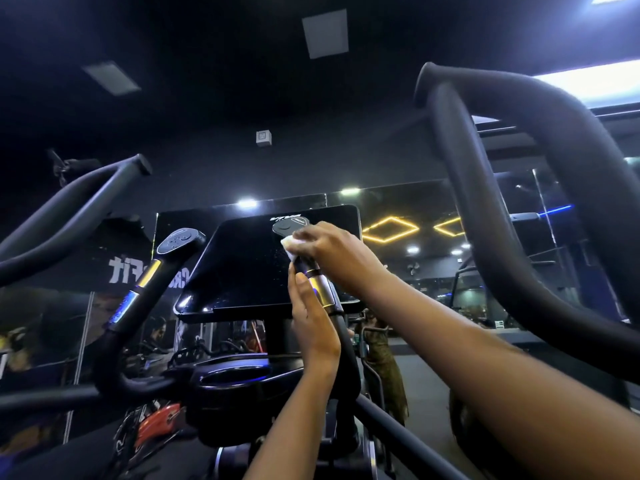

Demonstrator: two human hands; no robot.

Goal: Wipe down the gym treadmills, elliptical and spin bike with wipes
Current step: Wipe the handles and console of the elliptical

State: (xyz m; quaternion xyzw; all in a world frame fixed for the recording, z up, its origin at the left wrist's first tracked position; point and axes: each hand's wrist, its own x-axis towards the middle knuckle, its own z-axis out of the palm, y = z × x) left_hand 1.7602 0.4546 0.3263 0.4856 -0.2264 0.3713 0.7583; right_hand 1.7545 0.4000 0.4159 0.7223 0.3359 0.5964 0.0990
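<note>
I stand at an elliptical with a dark console screen [249,265] in front of me. My right hand [332,251] presses a white wipe [289,244] around the top of the right inner handle [320,285], just below its button cap [289,225]. My left hand [311,317] lies flat against the left side of that same handle, over its metal sensor band, fingers straight. The matching left inner handle [152,271], with its button cap and shiny bands, stands free.
A thick curved moving arm [540,188] sweeps close on the right, and another [69,213] on the left. A cup holder tray [235,375] sits below the console. A mirror wall behind shows gym lights, other machines and a person standing.
</note>
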